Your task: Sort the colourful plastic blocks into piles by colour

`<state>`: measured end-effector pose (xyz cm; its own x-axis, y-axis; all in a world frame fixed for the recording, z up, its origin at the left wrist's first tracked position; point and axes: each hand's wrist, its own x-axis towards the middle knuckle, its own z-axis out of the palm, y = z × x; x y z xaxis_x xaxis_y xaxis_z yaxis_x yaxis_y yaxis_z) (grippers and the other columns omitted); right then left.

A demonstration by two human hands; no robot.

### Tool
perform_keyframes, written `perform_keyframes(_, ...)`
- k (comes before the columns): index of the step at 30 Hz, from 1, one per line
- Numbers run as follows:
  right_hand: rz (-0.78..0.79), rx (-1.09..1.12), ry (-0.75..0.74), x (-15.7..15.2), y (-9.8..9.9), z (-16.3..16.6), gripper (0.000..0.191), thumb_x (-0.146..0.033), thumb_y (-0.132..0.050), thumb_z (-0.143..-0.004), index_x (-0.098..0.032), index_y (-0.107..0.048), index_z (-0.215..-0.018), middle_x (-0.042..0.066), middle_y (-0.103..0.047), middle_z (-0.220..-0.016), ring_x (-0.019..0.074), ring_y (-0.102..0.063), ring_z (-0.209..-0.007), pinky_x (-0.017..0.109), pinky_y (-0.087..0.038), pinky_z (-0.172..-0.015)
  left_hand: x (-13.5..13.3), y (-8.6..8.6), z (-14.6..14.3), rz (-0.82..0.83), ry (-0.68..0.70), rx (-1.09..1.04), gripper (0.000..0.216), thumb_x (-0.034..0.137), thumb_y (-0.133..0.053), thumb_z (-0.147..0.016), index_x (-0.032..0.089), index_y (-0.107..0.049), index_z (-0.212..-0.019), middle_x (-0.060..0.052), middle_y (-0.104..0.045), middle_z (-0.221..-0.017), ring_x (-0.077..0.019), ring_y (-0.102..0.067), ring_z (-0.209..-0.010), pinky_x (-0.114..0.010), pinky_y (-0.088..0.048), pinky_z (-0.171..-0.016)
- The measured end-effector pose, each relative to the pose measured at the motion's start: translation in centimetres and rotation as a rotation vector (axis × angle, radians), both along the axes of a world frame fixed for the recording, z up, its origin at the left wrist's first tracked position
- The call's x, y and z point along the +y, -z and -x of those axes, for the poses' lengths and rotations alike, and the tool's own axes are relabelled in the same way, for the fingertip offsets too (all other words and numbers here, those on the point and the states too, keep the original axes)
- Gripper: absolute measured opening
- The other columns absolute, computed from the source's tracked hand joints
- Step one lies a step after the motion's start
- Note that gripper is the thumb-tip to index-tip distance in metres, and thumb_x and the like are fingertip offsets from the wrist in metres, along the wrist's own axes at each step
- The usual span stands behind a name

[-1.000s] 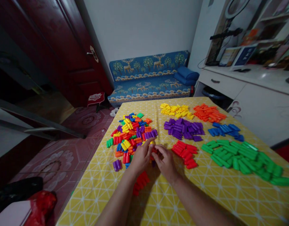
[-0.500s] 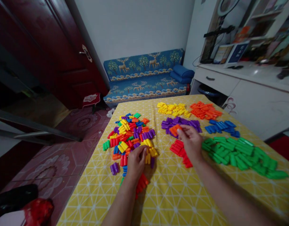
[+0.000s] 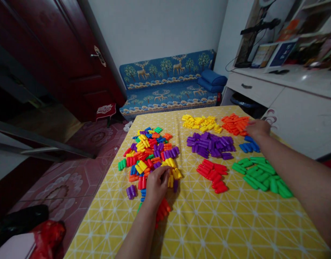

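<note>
My left hand (image 3: 157, 181) rests at the near right side of a mixed heap of coloured plastic blocks (image 3: 141, 167), its fingers curled together beside some yellow blocks (image 3: 170, 163); anything inside them is hidden. My right hand (image 3: 259, 128) reaches to the far right, fingers closed at the edge of the orange block pile (image 3: 234, 125). Whether a block is between those fingertips cannot be made out. Under the right wrist lie blue blocks (image 3: 248, 145), and the forearm covers part of the green block pile (image 3: 261, 174).
Purple blocks (image 3: 210, 144), yellow blocks (image 3: 201, 123) and red blocks (image 3: 213, 173) lie in separate piles on the yellow patterned tablecloth (image 3: 197, 223). Beyond the table stands a blue sofa (image 3: 168, 88). A white cabinet (image 3: 297, 115) is at the right, a red stool (image 3: 106, 110) at the left.
My right hand has carried an orange block from above the purple pile, away and rightward to the orange pile. The left hand has stayed in place. The view has shifted slightly.
</note>
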<state>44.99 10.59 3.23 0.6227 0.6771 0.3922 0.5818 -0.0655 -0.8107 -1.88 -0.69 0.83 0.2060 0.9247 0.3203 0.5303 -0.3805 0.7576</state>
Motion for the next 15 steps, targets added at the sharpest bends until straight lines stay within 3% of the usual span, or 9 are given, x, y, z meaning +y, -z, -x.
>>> perform_keyframes(3,0.147,-0.019,0.225,-0.4,-1.0,0.7,0.026,-0.008,-0.061,-0.074,-0.008,-0.07,-0.098,0.024,-0.065,-0.109,0.0341,-0.059,-0.115,0.045,-0.042,-0.095,0.0,0.0,0.0,0.001,-0.004,0.003,0.022,0.024,-0.051,-0.091,0.018,-0.071,-0.098,-0.006,-0.075,-0.092,-0.0181,-0.07,-0.083,-0.027,-0.053,-0.074)
perform_keyframes(6,0.109,-0.063,0.227,-1.0,-2.0,3.2,0.04,-0.006,-0.059,-0.075,-0.003,-0.066,-0.114,0.029,-0.059,-0.12,0.0337,-0.059,-0.116,0.044,-0.041,-0.097,0.0,0.1,0.0,-0.01,-0.007,0.002,0.022,0.024,-0.051,-0.091,0.018,-0.071,-0.098,-0.006,-0.075,-0.092,-0.0182,-0.07,-0.083,-0.027,-0.054,-0.074)
perform_keyframes(11,0.013,-0.05,-0.059,-2.5,-1.4,12.0,0.039,-0.017,-0.061,-0.079,-0.014,-0.063,-0.118,0.015,-0.066,-0.117,0.0195,-0.068,-0.09,0.031,-0.052,-0.077,0.2,0.3,0.1,-0.039,-0.007,0.0,0.023,0.023,-0.05,-0.091,0.018,-0.071,-0.098,-0.007,-0.075,-0.092,-0.0184,-0.07,-0.083,-0.028,-0.054,-0.076)
perform_keyframes(15,0.022,0.018,-0.562,-5.0,0.4,21.3,0.045,-0.018,-0.057,-0.079,-0.021,-0.057,-0.124,0.01,-0.065,-0.12,0.0182,-0.068,-0.088,0.032,-0.055,-0.075,0.2,0.3,0.1,-0.044,-0.015,0.003,0.022,0.022,-0.051,-0.09,0.019,-0.071,-0.098,-0.006,-0.075,-0.092,-0.0182,-0.07,-0.082,-0.027,-0.054,-0.075)
